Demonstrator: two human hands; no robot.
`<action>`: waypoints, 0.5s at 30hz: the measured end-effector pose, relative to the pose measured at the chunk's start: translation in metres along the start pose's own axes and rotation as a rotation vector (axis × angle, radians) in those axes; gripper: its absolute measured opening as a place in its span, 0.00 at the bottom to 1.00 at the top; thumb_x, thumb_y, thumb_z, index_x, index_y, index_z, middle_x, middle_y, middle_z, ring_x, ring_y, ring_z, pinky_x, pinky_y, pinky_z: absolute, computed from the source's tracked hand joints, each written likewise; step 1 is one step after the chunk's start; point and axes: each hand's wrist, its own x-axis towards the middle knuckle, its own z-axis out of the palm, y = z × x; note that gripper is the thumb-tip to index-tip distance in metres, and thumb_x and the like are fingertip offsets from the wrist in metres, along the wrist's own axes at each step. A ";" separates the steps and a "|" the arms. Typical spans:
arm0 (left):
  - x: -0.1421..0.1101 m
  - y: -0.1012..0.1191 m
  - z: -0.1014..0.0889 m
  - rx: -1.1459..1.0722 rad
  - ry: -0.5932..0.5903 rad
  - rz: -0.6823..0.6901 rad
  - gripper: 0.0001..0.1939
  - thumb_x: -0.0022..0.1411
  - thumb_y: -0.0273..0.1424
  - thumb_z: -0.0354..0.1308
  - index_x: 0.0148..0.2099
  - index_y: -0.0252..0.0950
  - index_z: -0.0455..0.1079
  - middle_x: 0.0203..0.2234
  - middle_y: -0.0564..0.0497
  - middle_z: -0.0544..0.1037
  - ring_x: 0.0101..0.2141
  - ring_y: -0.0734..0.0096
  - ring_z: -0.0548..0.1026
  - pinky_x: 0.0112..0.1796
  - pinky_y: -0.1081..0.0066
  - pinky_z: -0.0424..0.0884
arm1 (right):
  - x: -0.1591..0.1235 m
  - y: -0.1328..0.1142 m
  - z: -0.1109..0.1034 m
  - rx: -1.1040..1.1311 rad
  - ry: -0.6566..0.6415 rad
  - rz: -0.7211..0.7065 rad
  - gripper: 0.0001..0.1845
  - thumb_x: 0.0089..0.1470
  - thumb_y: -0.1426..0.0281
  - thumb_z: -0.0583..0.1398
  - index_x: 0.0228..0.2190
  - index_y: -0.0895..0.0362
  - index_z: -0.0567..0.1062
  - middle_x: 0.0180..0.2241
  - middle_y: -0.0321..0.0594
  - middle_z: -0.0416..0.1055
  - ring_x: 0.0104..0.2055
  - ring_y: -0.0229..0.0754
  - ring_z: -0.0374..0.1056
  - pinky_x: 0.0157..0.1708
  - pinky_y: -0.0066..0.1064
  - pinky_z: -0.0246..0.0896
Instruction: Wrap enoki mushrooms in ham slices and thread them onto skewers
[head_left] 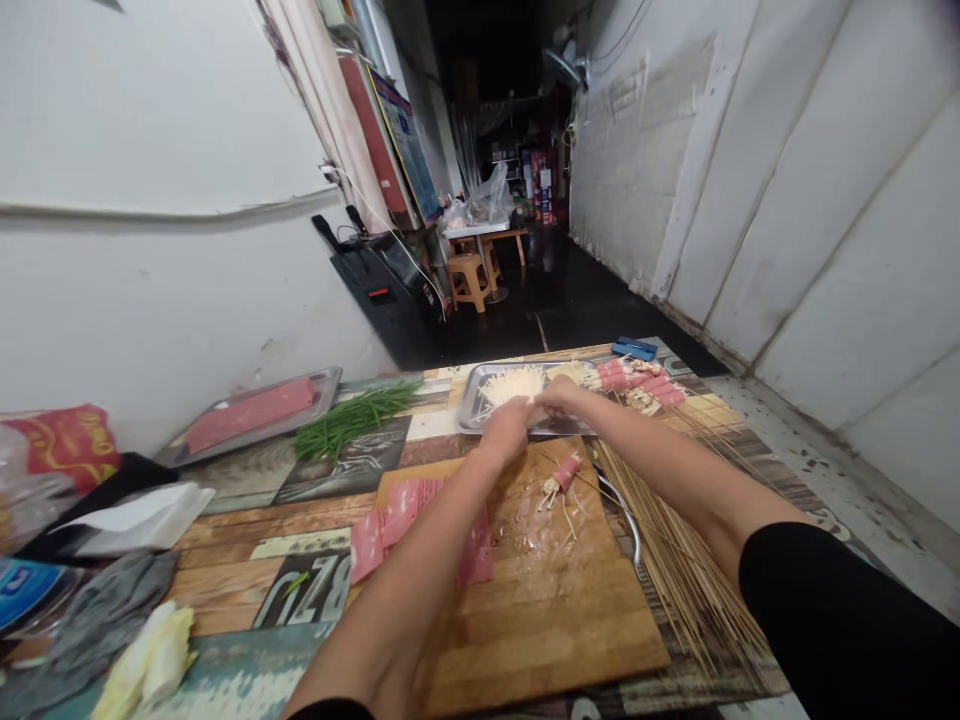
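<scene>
Both hands are reaching over a metal tray (pixel 469 408) beyond the cutting board. My left hand (pixel 510 422) closes on the near side of a white bunch of enoki mushrooms (pixel 514 384). My right hand (pixel 562 396) is close beside it, fingers pinched at the right end of the bunch; what sits between those fingers is hidden. On the wooden cutting board (pixel 555 620) lie thin pink meat slices (pixel 409 508), partly behind my left forearm. A meat-wrapped enoki roll (pixel 562 474) on a skewer rests near the board's far right.
Many bamboo skewers (pixel 686 560) lie right of the board, beside a knife-like metal edge (pixel 630 520). Finished rolls (pixel 652 384) and a blue object (pixel 634 348) sit far right. Left are green chives (pixel 352 418), a meat tray (pixel 330 385), a grey cloth (pixel 112 620) and cabbage pieces (pixel 154 655).
</scene>
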 end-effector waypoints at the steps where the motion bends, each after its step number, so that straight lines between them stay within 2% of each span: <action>1: 0.001 0.001 0.001 -0.006 -0.017 0.005 0.20 0.59 0.20 0.48 0.52 0.34 0.71 0.53 0.42 0.71 0.54 0.60 0.68 0.55 0.64 0.62 | -0.002 0.000 0.000 0.012 0.000 0.011 0.07 0.44 0.78 0.62 0.18 0.62 0.71 0.08 0.33 0.59 0.12 0.34 0.58 0.13 0.22 0.54; 6: 0.004 0.002 0.005 -0.052 -0.054 -0.017 0.18 0.59 0.20 0.49 0.49 0.33 0.72 0.51 0.41 0.73 0.54 0.61 0.68 0.56 0.64 0.61 | -0.003 0.001 -0.001 0.034 0.001 0.054 0.06 0.44 0.80 0.61 0.20 0.62 0.70 0.09 0.32 0.60 0.13 0.33 0.60 0.16 0.21 0.58; 11: 0.010 0.000 0.001 -0.185 -0.069 -0.074 0.19 0.52 0.15 0.53 0.43 0.35 0.75 0.51 0.44 0.73 0.56 0.60 0.66 0.58 0.64 0.58 | 0.005 0.005 -0.014 0.023 0.056 0.047 0.06 0.41 0.80 0.63 0.18 0.63 0.71 0.08 0.33 0.59 0.13 0.35 0.60 0.15 0.22 0.55; 15: 0.010 0.003 -0.007 -0.379 -0.004 -0.177 0.16 0.51 0.15 0.54 0.39 0.35 0.76 0.49 0.45 0.75 0.56 0.61 0.67 0.58 0.66 0.58 | 0.005 0.006 -0.031 0.076 0.052 0.044 0.08 0.42 0.79 0.64 0.18 0.62 0.70 0.08 0.34 0.59 0.13 0.34 0.59 0.14 0.22 0.54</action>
